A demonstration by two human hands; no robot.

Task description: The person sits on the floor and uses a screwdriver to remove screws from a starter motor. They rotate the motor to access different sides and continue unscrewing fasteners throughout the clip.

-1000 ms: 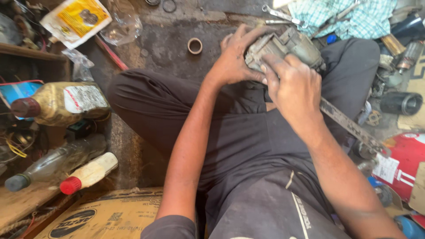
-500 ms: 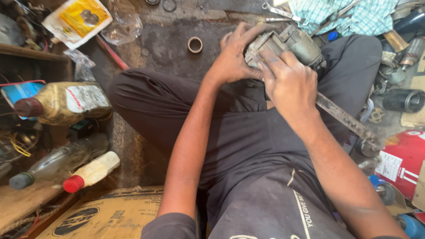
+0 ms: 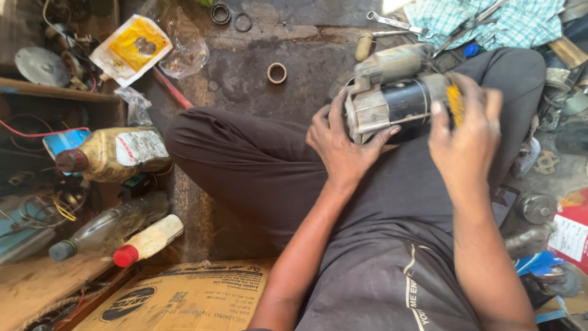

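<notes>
From the head view, I sit cross-legged on the floor (image 3: 245, 79) with a starter motor (image 3: 398, 92) held above my lap. My left hand (image 3: 343, 144) is closed around its grey end housing, fingers wrapped underneath and thumb on top. My right hand (image 3: 468, 132) cups the black body from the other end, fingers curled over it, so both hands grip the motor and it rests on nothing else.

The motor looks heavy and greasy; I judge that if either hand loosens, it could slip and drop onto my leg or the concrete, and the nose casting could chip.

Just beyond the motor lie a ring (image 3: 277, 73), a wrench (image 3: 392, 22) and a checked cloth (image 3: 490, 21). To my left a shelf carries an oil bottle (image 3: 113, 154), and lower down lie a clear bottle (image 3: 101, 230) and a white bottle with a red cap (image 3: 147, 240). A cardboard box (image 3: 184, 297) sits near my left knee. Loose metal parts (image 3: 539, 208) crowd my right side, leaving little bare floor for setting the motor down.
</notes>
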